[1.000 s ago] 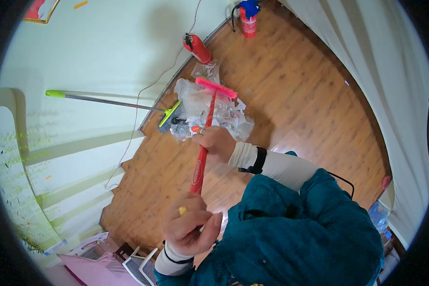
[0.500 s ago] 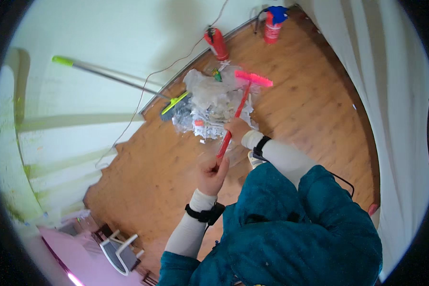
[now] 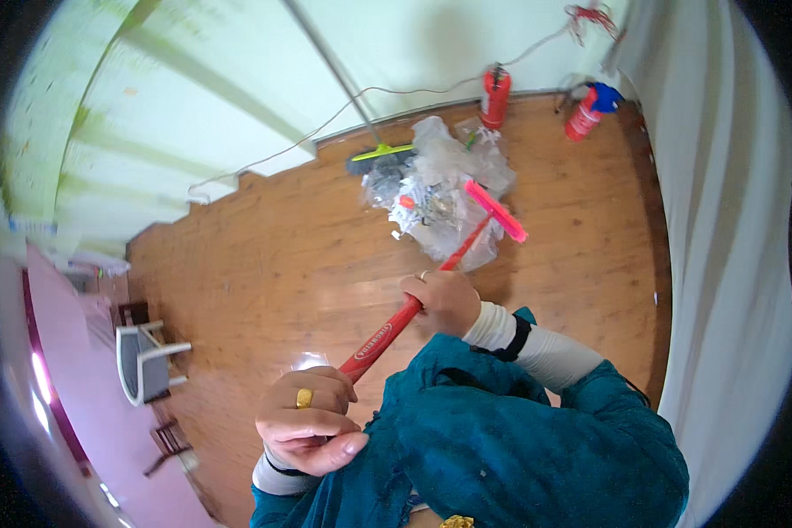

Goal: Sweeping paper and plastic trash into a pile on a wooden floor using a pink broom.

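Observation:
A pink-headed broom [image 3: 497, 211] with a red handle slants across the middle. My left hand [image 3: 308, 418], wearing a wide gold ring, is closed round the handle's upper end, close to my body. Lower on the same handle, my right hand [image 3: 446, 301] grips with curled fingers. The pink bristle head lies against the right side of a heap of clear plastic film and shredded white paper [image 3: 431, 198]. A small orange-red piece [image 3: 407, 202] shows among the scraps.
A second broom [image 3: 384, 151], green and grey, leans on the wall at the heap's left. Two red fire extinguishers [image 3: 495, 99] stand along the wall, one topped with blue cloth [image 3: 605, 99]. A cable [image 3: 343, 113] runs along the wall. White curtain [image 3: 722, 220] hangs right; a chair [image 3: 145, 363] stands left.
My left hand has come back toward my body with the handle's end. The pink broom head has moved nearer to me, down the heap's right side. The whole view has turned.

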Demonstrator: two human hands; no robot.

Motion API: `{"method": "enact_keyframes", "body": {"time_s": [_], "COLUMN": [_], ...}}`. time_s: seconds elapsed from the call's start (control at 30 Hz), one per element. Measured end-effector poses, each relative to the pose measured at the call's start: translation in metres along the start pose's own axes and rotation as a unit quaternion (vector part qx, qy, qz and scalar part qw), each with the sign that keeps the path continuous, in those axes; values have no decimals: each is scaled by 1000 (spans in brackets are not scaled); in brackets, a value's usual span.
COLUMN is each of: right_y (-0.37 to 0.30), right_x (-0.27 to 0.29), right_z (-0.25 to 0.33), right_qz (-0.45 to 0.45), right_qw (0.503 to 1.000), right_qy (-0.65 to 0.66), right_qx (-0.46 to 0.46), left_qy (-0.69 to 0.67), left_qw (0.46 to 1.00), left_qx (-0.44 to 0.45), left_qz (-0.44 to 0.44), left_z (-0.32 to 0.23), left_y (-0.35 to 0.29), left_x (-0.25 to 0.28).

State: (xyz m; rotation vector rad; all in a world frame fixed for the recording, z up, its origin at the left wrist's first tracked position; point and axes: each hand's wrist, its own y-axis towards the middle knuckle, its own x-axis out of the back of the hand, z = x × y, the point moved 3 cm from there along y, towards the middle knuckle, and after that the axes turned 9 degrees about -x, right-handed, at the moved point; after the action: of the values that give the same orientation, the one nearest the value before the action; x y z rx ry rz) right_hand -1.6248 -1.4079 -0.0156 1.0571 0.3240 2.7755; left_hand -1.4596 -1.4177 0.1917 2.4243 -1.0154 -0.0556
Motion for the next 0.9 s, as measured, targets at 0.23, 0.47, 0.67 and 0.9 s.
{"method": "enact_keyframes", "body": {"time_s": [0.23, 0.47, 0.67, 0.9], "right_y": [-67, -175, -262, -281], "right_x": [-85, -208, -307, -350], "right_z": [98, 163, 199, 201], "right_qz": [178, 387, 487, 494], "right_qw": [980, 901, 847, 827], "right_qy": [24, 65, 77, -99], "right_qx": [89, 185, 198, 249], "left_qy": [37, 160, 170, 56], "left_qw": [997, 986, 955, 885], "left_qx": [-60, 36, 168, 234], "left_qz": [29, -31, -176, -398], "left_z": [-77, -116, -115, -81], "left_y": [-123, -273, -408, -509], "left_x": [14, -11, -18, -39]}}
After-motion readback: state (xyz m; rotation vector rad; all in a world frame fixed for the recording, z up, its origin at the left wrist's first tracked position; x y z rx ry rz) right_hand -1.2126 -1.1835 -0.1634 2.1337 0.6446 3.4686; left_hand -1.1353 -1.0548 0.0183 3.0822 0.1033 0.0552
